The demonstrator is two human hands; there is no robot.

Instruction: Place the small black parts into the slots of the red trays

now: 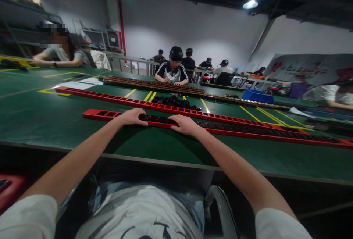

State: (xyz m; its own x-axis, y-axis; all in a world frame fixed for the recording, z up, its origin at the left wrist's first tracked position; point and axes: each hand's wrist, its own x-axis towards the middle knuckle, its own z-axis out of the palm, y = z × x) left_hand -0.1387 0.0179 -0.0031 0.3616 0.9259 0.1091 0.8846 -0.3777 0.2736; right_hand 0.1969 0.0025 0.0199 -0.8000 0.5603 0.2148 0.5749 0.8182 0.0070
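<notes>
A long red slotted tray (161, 124) lies across the table in front of me. Black square pieces (217, 125) fill its pockets from between my hands toward the right, while the pockets at its left end are bare. My left hand (134, 117) straddles this tray, thumb on the near side and fingers curled over the far edge. To its right, my right hand (183, 124) grips the same tray in a similar way, its fingertips by the black pieces. What lies under the palms is hidden. Behind runs a second red slotted tray (124, 101), with a heap of black parts (176, 102) beyond it.
The green table (154, 143) carries yellow tape lines. Farther back lie long brown strips (154, 84), white papers (79, 84) and a blue bin (257, 96). A co-worker (172, 68) sits opposite, another person (62, 51) at the left, and several more behind.
</notes>
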